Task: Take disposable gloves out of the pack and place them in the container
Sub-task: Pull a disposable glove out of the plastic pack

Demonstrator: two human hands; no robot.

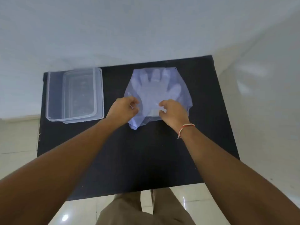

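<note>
Black table [138, 159] is seen from above, set against a white wall [146, 30], with pale glossy floor tiles [267, 111] on both sides and below its near edge. Khaki trousers [146, 211] are visible at the bottom, just past the near edge.

Clear plastic container [53, 95] is placed on the table's far left area, open side up. A second clear piece, likely its lid, appears to be lying in or under it; which one cannot be told.

Pack [183, 95], a thin translucent bluish bag, is laid flat on the table right of centre, well apart from the container. Gloves [155, 91] are seen through the film as a whitish hand shape, fingers pointed toward the wall, cuff end toward the person. None are seen in the container.

Both forearms are stretched out over the table to the pack's near edge.

Left hand [121, 109] is curled, fingers bent in and bunched at the pack's near-left edge; film appears pinched between thumb and fingertips, but the exact contact is blurred.

Right hand [173, 112] is curled too, fingers hooked down onto the film at the near-right, just beside the glove cuffs. Whether film alone or a glove is gripped cannot be told.

The cuff end of the gloves lies between the two hands, near both sets of fingertips.

Red-and-white thread band [185, 128] is worn on the right wrist.
</note>
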